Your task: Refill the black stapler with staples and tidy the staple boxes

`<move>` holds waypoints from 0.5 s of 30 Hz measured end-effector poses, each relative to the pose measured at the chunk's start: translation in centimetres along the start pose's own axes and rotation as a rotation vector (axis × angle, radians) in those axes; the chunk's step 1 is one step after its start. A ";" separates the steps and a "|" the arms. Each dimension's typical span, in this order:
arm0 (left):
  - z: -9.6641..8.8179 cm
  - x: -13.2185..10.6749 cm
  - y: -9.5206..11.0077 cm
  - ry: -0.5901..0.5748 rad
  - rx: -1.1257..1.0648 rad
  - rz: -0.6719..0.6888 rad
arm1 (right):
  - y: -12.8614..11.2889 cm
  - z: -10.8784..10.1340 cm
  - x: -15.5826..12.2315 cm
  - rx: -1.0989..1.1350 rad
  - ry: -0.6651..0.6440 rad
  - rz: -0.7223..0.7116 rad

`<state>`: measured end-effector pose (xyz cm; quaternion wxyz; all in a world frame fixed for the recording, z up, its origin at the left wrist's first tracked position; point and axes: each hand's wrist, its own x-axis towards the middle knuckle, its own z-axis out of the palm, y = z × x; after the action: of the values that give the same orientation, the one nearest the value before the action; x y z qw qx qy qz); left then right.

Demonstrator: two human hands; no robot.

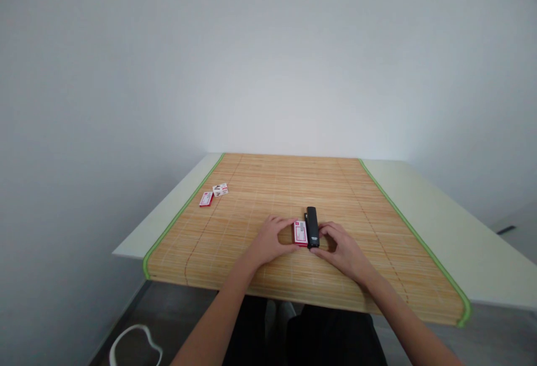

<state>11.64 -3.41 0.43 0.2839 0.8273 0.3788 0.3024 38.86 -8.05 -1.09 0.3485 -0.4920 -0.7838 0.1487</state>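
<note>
A small red-and-white box [300, 233], the kind staples come in, lies flat on the bamboo mat [268, 187] near its front edge. My left hand [271, 241] is curved round the box's left side, thumb at the near edge and fingertips at the far edge. Directly against the box's right side lies a black stapler [312, 227], pointing away from me. My right hand [342, 249] holds the stapler from the right, its thumb at the near end and its bent fingers along the side.
Toward the mat's left edge lie a second red-and-white box [206, 199] and a small printed card or packet [220, 189]. The green-edged mat covers the middle of a white table [403, 187]. A plain wall [268, 64] stands behind. A white cable [138, 329] hangs at lower left.
</note>
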 end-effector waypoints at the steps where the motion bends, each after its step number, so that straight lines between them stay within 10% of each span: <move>1: 0.0 0.0 0.0 0.000 0.003 0.002 | 0.0 0.0 0.0 0.000 -0.003 -0.001; 15: 0.4 0.1 -0.5 0.002 -0.005 0.034 | -0.2 0.1 0.0 0.026 -0.015 0.011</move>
<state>11.80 -3.13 -0.12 0.2804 0.8325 0.3643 0.3091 38.66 -8.16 -1.02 0.3480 -0.4906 -0.7817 0.1646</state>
